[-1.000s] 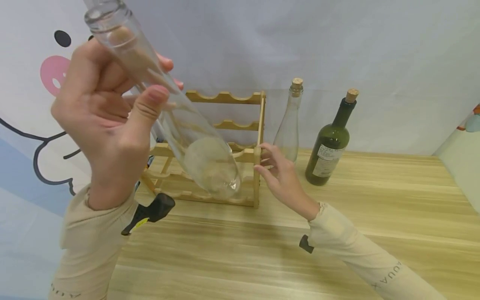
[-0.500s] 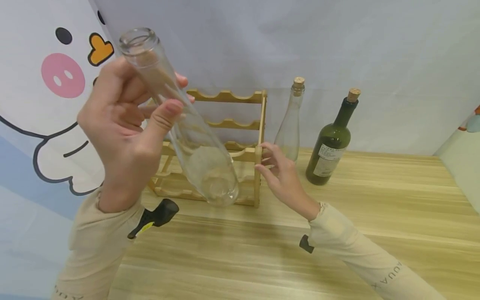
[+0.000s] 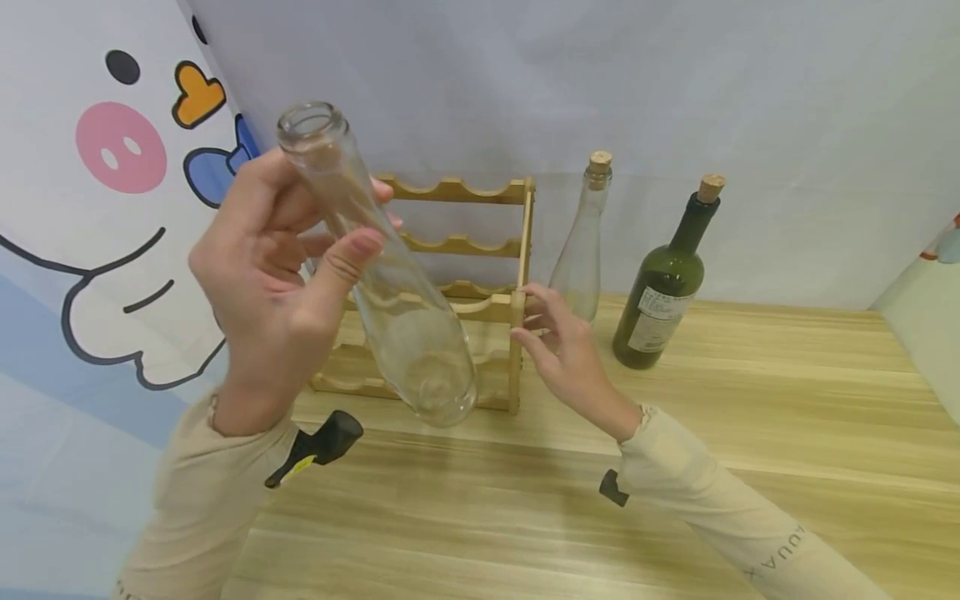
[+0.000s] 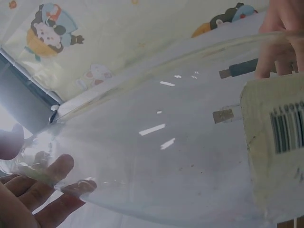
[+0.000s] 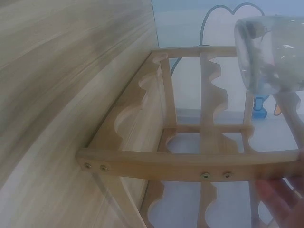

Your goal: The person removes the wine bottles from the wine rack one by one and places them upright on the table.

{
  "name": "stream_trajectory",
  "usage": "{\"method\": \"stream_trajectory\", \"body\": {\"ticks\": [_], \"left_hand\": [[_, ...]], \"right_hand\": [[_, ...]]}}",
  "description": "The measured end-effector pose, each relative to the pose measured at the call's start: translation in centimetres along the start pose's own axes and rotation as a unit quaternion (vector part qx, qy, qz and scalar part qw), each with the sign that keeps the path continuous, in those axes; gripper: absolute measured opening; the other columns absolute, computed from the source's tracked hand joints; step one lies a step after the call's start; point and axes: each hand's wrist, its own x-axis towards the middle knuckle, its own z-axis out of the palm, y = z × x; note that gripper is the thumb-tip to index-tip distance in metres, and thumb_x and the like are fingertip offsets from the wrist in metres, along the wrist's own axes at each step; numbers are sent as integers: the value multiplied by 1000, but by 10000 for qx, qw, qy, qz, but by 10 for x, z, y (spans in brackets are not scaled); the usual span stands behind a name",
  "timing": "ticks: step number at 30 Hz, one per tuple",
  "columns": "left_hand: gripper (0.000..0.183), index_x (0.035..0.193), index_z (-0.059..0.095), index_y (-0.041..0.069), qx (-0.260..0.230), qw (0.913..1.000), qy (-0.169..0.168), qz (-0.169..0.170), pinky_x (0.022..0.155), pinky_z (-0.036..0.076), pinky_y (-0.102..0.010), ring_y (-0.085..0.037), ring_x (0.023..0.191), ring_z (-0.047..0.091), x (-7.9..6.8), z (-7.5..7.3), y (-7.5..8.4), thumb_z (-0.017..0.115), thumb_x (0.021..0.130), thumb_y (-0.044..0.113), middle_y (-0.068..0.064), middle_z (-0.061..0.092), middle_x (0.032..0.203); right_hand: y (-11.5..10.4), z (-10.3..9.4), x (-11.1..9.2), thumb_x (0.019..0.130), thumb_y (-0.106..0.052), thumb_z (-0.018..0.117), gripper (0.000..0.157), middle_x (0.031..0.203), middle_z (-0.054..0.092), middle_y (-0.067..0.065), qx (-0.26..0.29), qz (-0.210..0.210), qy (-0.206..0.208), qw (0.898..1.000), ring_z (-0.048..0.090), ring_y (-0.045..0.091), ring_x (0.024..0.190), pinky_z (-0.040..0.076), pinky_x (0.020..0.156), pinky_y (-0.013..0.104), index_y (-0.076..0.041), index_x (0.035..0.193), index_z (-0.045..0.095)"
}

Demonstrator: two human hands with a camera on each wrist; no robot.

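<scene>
My left hand [image 3: 281, 283] grips an uncorked clear glass bottle [image 3: 412, 333] by its neck, thumb in front and fingers behind. The bottle tilts, with its mouth up to the left and its base down to the right, in front of a wooden wine rack [image 3: 480, 308]. In the left wrist view the bottle [image 4: 142, 133] fills most of the picture, with a barcode label [image 4: 280, 142] on its body. My right hand [image 3: 558, 350] pinches the rack's right front post between thumb and fingers. The right wrist view shows the rack's scalloped rails [image 5: 213, 90] with the bottle's base [image 5: 270, 57] beyond.
Right of the rack stand a corked clear bottle [image 3: 581, 250] and a corked green wine bottle [image 3: 660, 292], both upright on the wooden table [image 3: 787, 400]. A pale cloth [image 3: 712, 83] hangs behind, and a cartoon-printed sheet [image 3: 112, 233] hangs on the left.
My left hand has brought the clear bottle down and to the right, its mouth lower and its tilt steeper. The right hand stays on the rack post.
</scene>
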Motion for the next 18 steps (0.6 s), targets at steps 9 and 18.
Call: {"method": "stream_trajectory", "body": {"ticks": [9,18], "left_hand": [[34,101,53,-14,132,9999,-99,-51,58,54,-29,-33,76,61,-8,-1,-4,65,70,-9,-27,61,85],[34,102,52,-14,343,9989,-312,-86,53,52,-25,-29,75,62,-16,-1,-7,66,72,-6,-23,63,85]], "right_hand": [[28,4,-4,80,-3,60,44,93,60,13,39,-21,-28,10000,61,21,79,53,61,24,-7,121,42],[12,3,-1,78,3,60,43,89,59,17,23,-14,33,10000,61,26,77,53,61,22,-1,117,43]]}}
